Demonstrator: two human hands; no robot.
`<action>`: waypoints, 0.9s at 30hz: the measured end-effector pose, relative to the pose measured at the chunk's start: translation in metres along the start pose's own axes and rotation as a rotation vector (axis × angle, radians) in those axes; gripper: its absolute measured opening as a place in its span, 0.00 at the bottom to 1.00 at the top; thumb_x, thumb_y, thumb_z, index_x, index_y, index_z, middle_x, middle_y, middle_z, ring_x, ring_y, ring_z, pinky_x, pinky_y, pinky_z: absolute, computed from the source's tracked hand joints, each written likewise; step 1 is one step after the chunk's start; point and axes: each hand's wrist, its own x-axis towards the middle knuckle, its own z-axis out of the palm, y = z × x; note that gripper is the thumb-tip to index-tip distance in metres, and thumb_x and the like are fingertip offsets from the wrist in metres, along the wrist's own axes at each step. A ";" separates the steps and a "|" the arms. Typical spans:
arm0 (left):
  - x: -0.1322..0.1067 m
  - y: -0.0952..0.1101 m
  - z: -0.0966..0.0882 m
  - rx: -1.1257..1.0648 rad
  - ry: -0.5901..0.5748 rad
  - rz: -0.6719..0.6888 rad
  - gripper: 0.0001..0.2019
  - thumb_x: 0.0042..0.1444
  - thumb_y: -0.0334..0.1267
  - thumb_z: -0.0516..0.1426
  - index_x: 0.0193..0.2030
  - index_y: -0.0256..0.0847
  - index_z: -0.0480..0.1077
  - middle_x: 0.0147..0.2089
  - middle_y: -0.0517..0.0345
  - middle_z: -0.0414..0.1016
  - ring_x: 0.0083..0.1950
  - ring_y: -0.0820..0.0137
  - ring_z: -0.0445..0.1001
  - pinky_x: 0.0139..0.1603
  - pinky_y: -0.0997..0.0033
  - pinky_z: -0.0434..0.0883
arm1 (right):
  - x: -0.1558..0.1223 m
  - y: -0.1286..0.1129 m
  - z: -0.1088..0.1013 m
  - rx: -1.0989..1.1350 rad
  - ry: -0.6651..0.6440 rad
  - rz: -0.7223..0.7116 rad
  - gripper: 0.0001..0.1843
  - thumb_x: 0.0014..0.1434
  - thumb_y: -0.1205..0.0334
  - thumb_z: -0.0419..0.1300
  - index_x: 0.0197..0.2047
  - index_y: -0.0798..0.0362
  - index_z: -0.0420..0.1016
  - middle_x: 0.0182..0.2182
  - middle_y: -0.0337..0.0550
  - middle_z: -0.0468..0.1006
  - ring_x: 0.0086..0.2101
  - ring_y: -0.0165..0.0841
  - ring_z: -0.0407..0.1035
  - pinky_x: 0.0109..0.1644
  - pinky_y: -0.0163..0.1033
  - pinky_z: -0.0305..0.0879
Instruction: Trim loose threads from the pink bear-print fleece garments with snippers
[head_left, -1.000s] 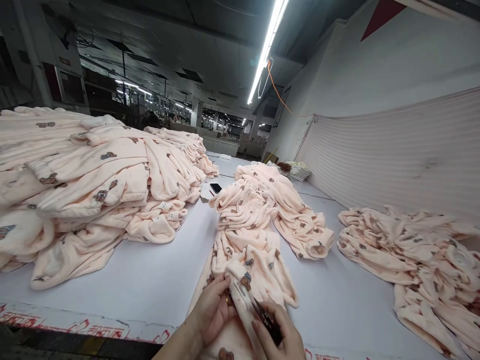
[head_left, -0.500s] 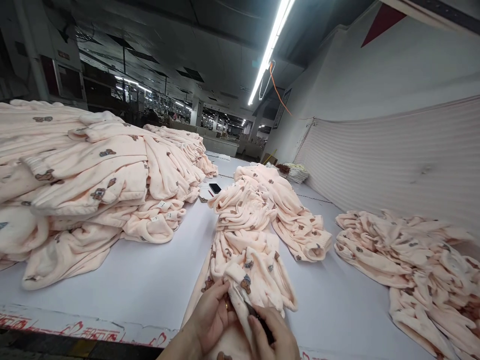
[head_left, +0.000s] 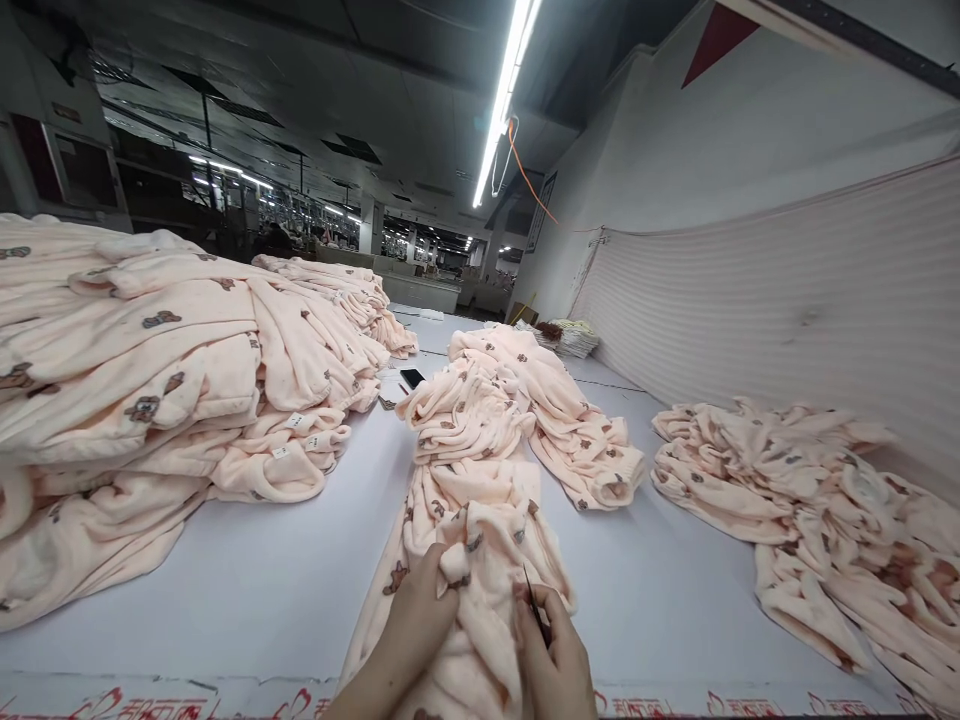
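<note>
Left hand: one garment; right hand: clipper.

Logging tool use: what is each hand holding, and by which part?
The left hand grips a bunched fold of the peach bear-print fleece garment; the right hand holds small dark snips by the handle end.

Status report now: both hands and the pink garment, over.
Left hand gripping pink garment. Right hand holds snips at its fold. Nothing on top; right pile lies apart.
</note>
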 end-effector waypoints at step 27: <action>0.009 0.000 0.008 -0.354 -0.089 0.018 0.09 0.46 0.33 0.60 0.36 0.43 0.77 0.38 0.54 0.77 0.48 0.54 0.69 0.54 0.62 0.61 | -0.001 0.003 0.009 -0.073 -0.074 -0.019 0.09 0.51 0.54 0.63 0.33 0.50 0.77 0.32 0.42 0.75 0.35 0.39 0.69 0.41 0.39 0.63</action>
